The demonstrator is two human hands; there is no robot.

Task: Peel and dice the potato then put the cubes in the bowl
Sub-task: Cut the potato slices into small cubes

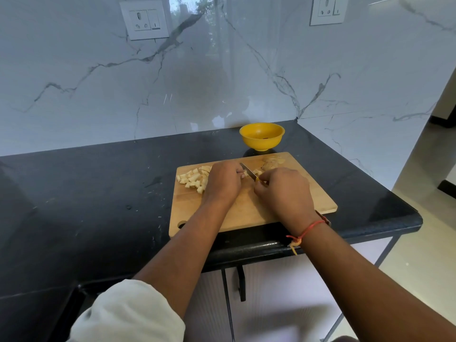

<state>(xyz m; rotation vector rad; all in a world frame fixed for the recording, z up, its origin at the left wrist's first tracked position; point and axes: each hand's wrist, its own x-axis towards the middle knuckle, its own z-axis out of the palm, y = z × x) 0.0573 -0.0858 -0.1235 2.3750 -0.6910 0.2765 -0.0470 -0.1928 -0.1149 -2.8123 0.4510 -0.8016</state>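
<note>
yellow bowl (261,142), potato cubes (192,180) on board (246,208)

- We see soft, fairly dim daylight; the glossy wall (271,70) carries a window reflection (190,13), perhaps from behind us.
- We note wide-angle bending at the edges, and the near sleeve (128,314) is blurred.

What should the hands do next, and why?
Probably press the knife down through the potato piece. The right hand grips the knife, its blade at that piece, and the left hand curls its fingers on it. Cut cubes lie piled on the cutting board; the yellow bowl shows none.
</note>
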